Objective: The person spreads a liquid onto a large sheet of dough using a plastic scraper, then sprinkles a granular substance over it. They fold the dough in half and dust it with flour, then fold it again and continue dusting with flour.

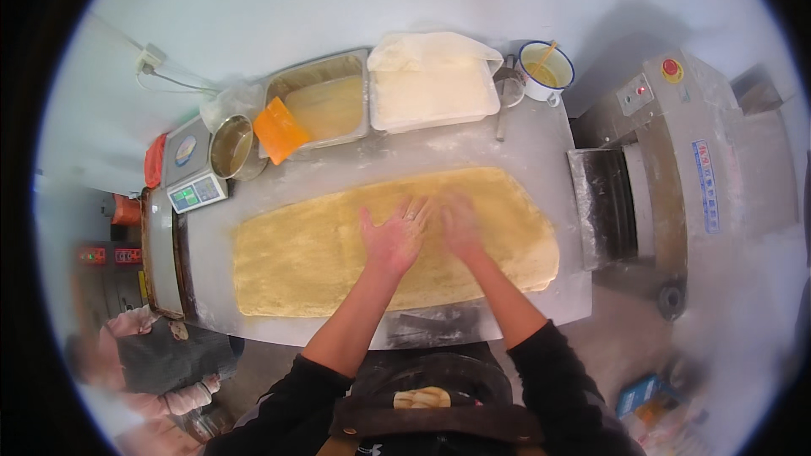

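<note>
A long, flat sheet of pale yellow dough lies across the metal work table. My left hand is over the middle of the sheet, palm turned up, with its fingers spread and nothing in it. Beside it on the right, my right hand is blurred by motion over the dough, its fingers extended and apparently empty; whether it touches the dough I cannot tell. An orange flexible scraper leans on the steel tray of pale yellow mixture behind the dough.
A scale, metal pot, white tub of flour, small sieve and enamel mug with chopsticks line the table's back. A steel machine stands at the right. A person in pink sleeves is at lower left.
</note>
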`<state>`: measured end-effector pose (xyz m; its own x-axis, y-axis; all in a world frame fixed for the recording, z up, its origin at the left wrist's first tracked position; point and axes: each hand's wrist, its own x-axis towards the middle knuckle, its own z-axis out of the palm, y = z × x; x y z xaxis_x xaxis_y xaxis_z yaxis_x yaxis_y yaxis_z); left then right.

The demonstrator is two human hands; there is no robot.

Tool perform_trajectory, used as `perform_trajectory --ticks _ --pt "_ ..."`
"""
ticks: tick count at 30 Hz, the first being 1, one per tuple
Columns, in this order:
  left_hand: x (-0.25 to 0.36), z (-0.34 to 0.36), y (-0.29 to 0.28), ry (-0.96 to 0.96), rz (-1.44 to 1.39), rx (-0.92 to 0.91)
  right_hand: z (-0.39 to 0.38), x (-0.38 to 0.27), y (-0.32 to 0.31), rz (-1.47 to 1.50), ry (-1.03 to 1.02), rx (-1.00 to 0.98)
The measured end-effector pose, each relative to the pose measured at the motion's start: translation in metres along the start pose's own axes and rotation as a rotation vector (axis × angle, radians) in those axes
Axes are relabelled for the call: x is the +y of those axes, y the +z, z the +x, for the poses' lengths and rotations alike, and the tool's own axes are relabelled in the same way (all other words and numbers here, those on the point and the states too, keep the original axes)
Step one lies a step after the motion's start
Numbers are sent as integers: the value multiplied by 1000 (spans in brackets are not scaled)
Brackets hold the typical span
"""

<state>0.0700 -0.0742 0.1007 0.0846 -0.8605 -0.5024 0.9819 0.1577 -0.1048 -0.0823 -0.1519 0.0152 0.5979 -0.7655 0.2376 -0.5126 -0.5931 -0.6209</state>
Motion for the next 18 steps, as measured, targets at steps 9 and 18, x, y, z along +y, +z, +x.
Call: perform_trajectory --ticks 9,18 --pt "5 -65 -2 -172 512 -134 17 -83 15 380 642 374" --pt "65 -58 -5 -235 621 -351 -10 -223 50 -163 269 295"
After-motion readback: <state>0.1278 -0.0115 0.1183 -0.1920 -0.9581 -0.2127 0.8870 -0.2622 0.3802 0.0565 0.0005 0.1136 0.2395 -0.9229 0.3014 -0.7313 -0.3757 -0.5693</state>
